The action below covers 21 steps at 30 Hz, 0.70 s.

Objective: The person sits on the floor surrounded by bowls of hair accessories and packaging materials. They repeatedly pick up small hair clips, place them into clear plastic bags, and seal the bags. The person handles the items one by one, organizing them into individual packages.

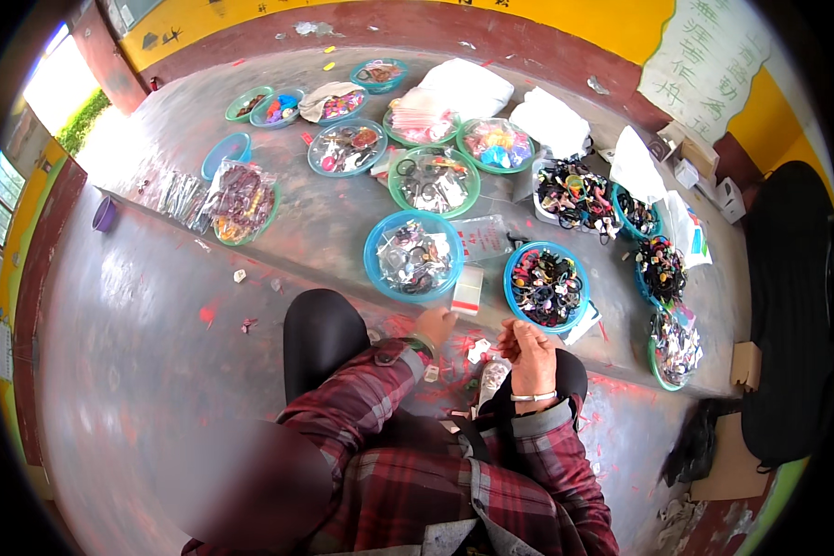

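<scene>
Silver-bangled right hand (532, 363): fingers bent, tips close together; can't tell if anything's pinched. Sits just this side of the hair-tie basin (565, 326).
Left hand (433, 324): angled in fr. lower L, fingers mostly out of sight; can't tell if it grips. Just short of the card box (467, 289).
Card box: white w/ red band, approx 12 o'clk (all dirs fr. betw. the hands, 12 = straight ahead), lying at platform (343, 264) edge.
Hair-tie basin: blue, round, 2 o'clk, v. near R fingertips; full of black elastic loops w/ small coloured bits.
Packet basin (370, 259): blue, betw. 10 & 11; clear packets, some w/ dark items.
Green basin (395, 188): 11, behind packet basin; more clear packets & dark bits.
Bead-toned basin (314, 157): blue, 11, further out; mixed small pcs, some reddish-brown.
White bin (547, 219): 1 o'clk, heaped w/ dark, multicol. loops.
Side basin (642, 285): blue, 2 o'clk, well R of hair-tie basin; dark loops w/ coloured bits.
Green basket (659, 372): 3 o'clk; shiny packets piled to rim.
Bagged-goods basin (275, 206): green, 10 o'clk; plastic bags, purplish-brown & orange contents.
Purple tub (105, 215): betw. 9 & 10, far off; contents can't be made out.
</scene>
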Each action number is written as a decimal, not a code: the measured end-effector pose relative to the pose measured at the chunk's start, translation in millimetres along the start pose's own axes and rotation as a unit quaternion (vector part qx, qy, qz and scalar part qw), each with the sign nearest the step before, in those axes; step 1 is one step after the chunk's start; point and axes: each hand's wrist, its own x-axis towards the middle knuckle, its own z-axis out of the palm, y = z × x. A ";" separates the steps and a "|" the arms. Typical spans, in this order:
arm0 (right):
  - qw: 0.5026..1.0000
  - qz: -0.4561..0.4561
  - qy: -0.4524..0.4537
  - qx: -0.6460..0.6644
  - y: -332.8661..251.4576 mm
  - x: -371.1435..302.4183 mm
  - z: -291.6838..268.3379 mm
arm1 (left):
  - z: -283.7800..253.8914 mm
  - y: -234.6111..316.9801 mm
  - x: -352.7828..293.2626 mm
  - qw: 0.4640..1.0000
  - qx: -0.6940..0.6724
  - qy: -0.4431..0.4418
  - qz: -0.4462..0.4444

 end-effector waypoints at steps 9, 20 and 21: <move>0.998 0.059 -0.031 -0.010 -6.1 -8.2 -12.3 | 38.6 35.7 31.6 0.979 0.147 -0.010 -0.139; 0.991 0.117 -0.052 -0.043 -11.4 -5.7 -25.7 | 66.3 27.2 58.8 0.967 0.165 0.115 -0.158; 0.990 0.120 -0.055 -0.045 -11.4 -5.5 -25.7 | 66.6 28.2 59.2 0.968 0.139 0.114 -0.173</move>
